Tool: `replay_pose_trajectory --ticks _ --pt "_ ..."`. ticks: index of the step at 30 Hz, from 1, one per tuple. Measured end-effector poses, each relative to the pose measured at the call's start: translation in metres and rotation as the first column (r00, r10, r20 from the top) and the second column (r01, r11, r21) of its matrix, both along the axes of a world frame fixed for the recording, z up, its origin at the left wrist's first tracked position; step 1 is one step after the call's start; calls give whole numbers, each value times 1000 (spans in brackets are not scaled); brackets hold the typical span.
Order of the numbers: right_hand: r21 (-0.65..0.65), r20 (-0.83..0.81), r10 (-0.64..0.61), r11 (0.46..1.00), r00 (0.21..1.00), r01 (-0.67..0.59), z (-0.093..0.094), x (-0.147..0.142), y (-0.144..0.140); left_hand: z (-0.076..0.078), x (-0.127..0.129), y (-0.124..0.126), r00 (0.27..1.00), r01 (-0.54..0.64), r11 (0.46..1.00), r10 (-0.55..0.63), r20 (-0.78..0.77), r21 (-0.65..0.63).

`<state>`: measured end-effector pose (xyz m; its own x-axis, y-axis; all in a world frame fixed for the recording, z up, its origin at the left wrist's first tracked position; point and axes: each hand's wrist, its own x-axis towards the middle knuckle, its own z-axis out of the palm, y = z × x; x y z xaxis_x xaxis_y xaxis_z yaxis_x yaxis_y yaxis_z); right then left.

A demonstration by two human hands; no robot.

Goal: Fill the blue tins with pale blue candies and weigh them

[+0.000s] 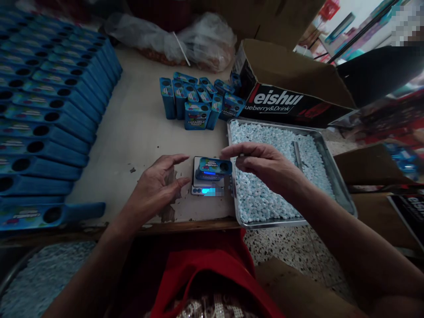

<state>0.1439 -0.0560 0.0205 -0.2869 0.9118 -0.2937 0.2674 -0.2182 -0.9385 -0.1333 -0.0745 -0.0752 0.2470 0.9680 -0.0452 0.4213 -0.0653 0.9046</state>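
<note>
A small blue candy box (pixel 213 168) lies flat on a pocket scale (pixel 208 187) with a lit blue display, near the table's front edge. My left hand (pixel 158 185) hovers just left of the scale, fingers spread, holding nothing. My right hand (pixel 265 165) reaches over the left edge of a metal tray (pixel 334 176) full of pale blue candies (pixel 265 203); its fingertips are pinched just right of the box, and what they hold is too small to tell. A metal scoop handle (pixel 297 154) lies in the candies.
Rows of blue boxes (pixel 49 101) lie stacked at the left. Several upright boxes (pixel 198 104) stand behind the scale. An open cardboard carton (pixel 291 88) and plastic bags (pixel 185 39) sit at the back. Another tray of candies (pixel 39 278) is at lower left.
</note>
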Motion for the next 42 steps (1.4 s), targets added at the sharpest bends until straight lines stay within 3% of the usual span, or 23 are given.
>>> replay_pose_trajectory --ticks 4,7,10,12,17,20,23,27,30,32,35,38,42 --pt "18 -134 -216 975 967 221 5 21 7 9 2 -2 1000 1 999 0 -24 46" --pt "-102 -289 -370 929 883 356 -9 48 20 20 6 -4 995 25 990 -12 -98 140" --pt "-333 -372 -457 878 808 344 -36 68 25 31 16 -4 974 61 955 7 -228 291" --pt "-418 -365 -480 850 798 320 -51 72 23 38 25 -2 947 117 916 14 -321 385" --pt "-350 -360 -400 895 843 275 -61 71 24 55 56 10 878 350 793 -92 -469 499" --pt "-375 -362 -348 904 865 206 -56 70 40 59 73 18 812 477 764 -194 -551 434" --pt "-418 -379 -289 901 879 116 -53 62 61 58 83 23 734 548 784 -284 -616 291" --pt "-356 -417 -234 931 878 78 -48 35 81 55 82 26 753 516 825 -310 -580 230" --pt "-281 -380 -206 955 902 99 -39 14 80 51 75 29 775 507 829 -319 -546 236" --pt "-212 -339 -138 975 931 68 -31 8 71 46 70 30 808 473 844 -299 -508 254" --pt "-37 -253 30 998 967 -40 -18 5 51 37 63 29 893 331 901 -204 -401 280" --pt "111 -139 166 982 976 -151 -11 3 31 29 61 27 948 219 947 -149 -281 235" --pt "199 -17 185 964 983 -178 -13 1 12 25 64 26 964 224 955 -187 -188 195"
